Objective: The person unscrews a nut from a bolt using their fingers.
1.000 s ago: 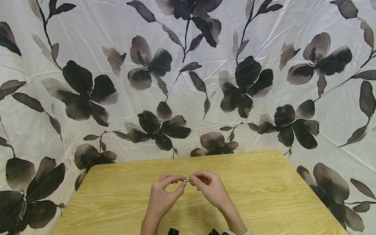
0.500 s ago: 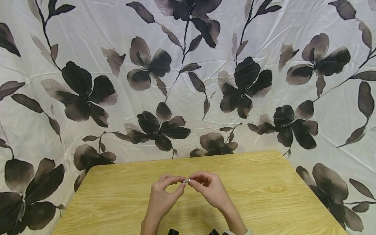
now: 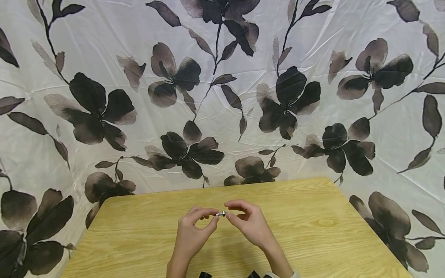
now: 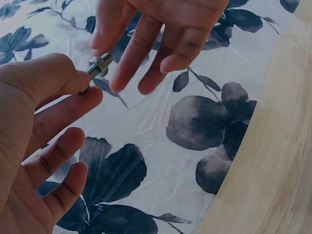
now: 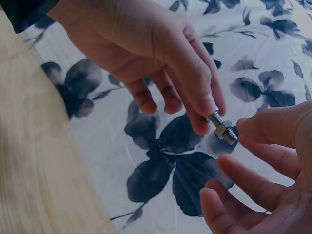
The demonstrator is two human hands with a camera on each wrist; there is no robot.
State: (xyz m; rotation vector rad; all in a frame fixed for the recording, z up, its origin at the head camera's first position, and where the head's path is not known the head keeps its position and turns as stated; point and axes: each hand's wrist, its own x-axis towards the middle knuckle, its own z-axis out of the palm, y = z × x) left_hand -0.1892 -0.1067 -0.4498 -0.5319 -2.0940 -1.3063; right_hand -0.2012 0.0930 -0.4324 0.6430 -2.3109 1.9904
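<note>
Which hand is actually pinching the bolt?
The left hand: thumb and index finger grip one end of the bolt. The right hand has its thumb by the nut, index finger raised clear.

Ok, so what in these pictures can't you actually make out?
Right wrist view: the held end of the bolt, covered by the fingers of the left hand.
Right wrist view: whether the thumb of the right hand touches the nut; they sit too close to tell.
Head view: the bolt's threads, too small.
Head view: the black objects, cut off by the bottom edge.
</note>
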